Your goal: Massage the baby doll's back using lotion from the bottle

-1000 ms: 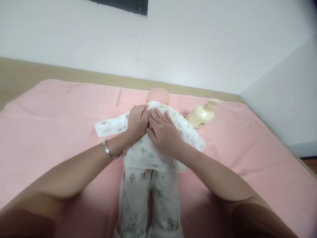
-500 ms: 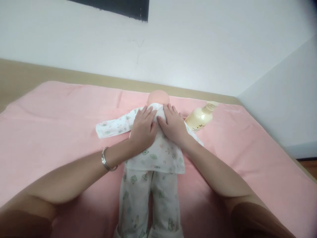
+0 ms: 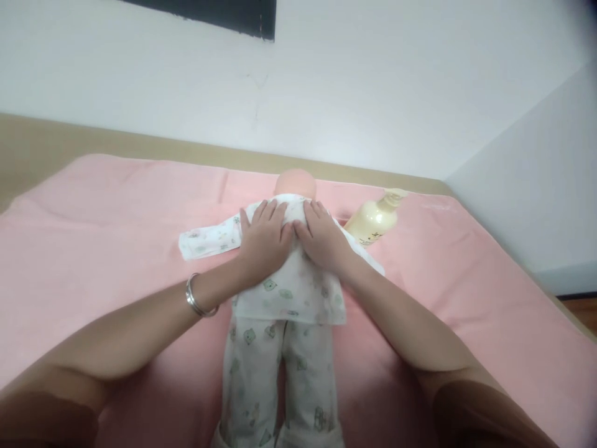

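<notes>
- The white wall [image 3: 354,93] rises behind the desk's far edge, a dark panel [image 3: 224,12] cut off at the top of the view.
- The tan desk [image 3: 46,134] shows as a bare strip along its far edge and at its far left corner.
- A pink cloth [image 3: 121,249] covers most of the desk, lightly creased, its far edge running just short of the desk's own.
- A clothed doll [image 3: 289,308] lies lengthwise on the cloth, about midway between the left and right edges, its bare, round head [image 3: 295,182] by the far edge.
- The white printed top [image 3: 303,280] has one sleeve [image 3: 209,241] stretched toward the desk's left edge, the other slanting toward the right.
- The matching trousers [image 3: 254,367] run toward the near edge, cuffs turned up.
- The left hand [image 3: 267,239] lies flat on the upper part of the top, fingers slightly apart.
- The right hand [image 3: 323,239] lies flat beside it, fingers close together, thumb apart; whether the two thumbs touch, I cannot tell.
- A pale yellow pump bottle [image 3: 375,218] slants toward the far right corner, its base hidden beyond the sleeve.
- A silver bangle [image 3: 193,300] circles the left wrist.
</notes>
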Demonstrator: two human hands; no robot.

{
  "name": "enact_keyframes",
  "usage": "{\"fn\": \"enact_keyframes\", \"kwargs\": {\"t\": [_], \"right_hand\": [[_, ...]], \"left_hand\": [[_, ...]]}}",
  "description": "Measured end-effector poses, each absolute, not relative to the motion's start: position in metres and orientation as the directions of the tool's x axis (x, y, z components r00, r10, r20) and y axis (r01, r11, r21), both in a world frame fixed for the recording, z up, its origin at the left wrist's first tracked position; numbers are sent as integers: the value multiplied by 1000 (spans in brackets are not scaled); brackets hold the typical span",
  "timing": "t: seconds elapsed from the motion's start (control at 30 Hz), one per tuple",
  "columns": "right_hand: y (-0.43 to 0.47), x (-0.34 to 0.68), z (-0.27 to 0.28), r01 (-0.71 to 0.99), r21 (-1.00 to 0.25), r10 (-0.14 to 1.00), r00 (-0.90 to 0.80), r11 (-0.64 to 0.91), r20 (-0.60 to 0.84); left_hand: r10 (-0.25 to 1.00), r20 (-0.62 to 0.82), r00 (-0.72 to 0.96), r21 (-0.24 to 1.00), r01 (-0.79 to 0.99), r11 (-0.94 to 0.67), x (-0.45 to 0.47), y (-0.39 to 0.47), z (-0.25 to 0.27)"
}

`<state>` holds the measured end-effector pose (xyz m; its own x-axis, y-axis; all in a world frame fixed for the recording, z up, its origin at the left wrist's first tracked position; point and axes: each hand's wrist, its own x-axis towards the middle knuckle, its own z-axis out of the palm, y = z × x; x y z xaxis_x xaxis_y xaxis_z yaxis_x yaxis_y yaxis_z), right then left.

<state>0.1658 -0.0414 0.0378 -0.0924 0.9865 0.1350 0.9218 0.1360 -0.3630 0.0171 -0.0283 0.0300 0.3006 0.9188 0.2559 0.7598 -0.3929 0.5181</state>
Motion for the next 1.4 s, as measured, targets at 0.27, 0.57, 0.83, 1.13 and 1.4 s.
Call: {"fn": "enact_keyframes", "kwargs": {"t": [0.27, 0.57, 0.83, 1.13, 1.4], "right_hand": [[-54, 157, 34, 953, -244, 960, -117, 180, 254], [-59, 156, 49, 925, -347, 988, -143, 156, 64], [-42, 159, 32, 941, -291, 957, -92, 174, 275], [-68, 146, 36, 960, -169, 937, -162, 222, 308], [-40, 160, 32, 941, -301, 968, -84, 155, 237]], "left_hand": [[923, 222, 314, 585, 715, -383, 10, -6, 30], [884, 279, 376, 481, 742, -468, 9, -11, 31], [895, 194, 402, 519, 732, -441, 12, -27, 30], [898, 272, 345, 570, 694, -439, 10, 2, 30], [905, 288, 313, 571, 703, -425, 12, 4, 22]]}}
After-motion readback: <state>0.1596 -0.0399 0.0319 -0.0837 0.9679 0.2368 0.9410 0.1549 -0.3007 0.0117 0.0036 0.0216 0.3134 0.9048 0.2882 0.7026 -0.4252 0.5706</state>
